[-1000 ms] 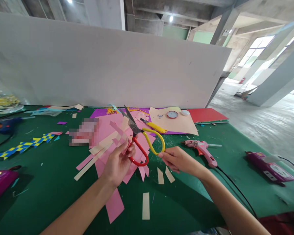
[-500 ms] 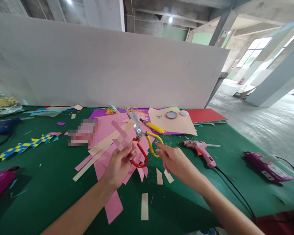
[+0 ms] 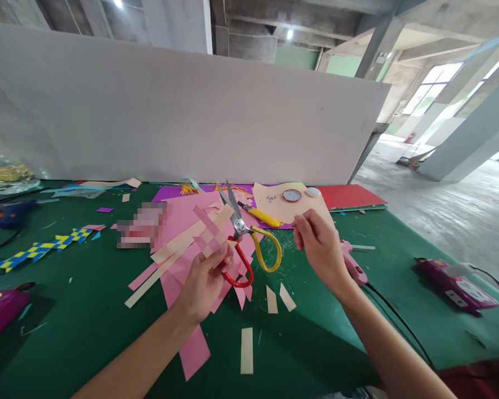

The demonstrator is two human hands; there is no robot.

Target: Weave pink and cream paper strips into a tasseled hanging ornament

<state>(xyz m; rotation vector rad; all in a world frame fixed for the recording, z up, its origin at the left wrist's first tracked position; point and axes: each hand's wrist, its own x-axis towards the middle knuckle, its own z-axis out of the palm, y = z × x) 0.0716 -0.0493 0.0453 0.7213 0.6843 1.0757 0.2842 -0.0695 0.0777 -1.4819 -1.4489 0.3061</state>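
My left hand [image 3: 203, 285] is closed on a woven paper strip [image 3: 210, 230] of pink and beige pieces, its loose ends pointing up. Scissors [image 3: 239, 223] with one red and one yellow handle loop stand out beside it, blades parted. The red loop meets my left fingers; whether they also grip it I cannot tell. To the right, apart from the scissors, my right hand [image 3: 319, 246] has thumb and forefinger pinched together. Anything between those fingertips is too small to make out. Under the left hand lie pink paper sheets [image 3: 177, 277] and beige strips [image 3: 166, 277].
A yellow cutter knife [image 3: 263, 216] lies behind the scissors. My right hand partly covers a pink glue gun [image 3: 355, 266]. Beige scraps [image 3: 247, 350] lie in front. A blue-yellow woven band [image 3: 37, 249] is at left, a purple device [image 3: 457, 285] at right. A white board [image 3: 183, 116] rises behind.
My right hand has let go of the scissors' yellow loop and moved right and up, its fingers now pinched. The scissors have turned slightly. My left hand has barely moved.
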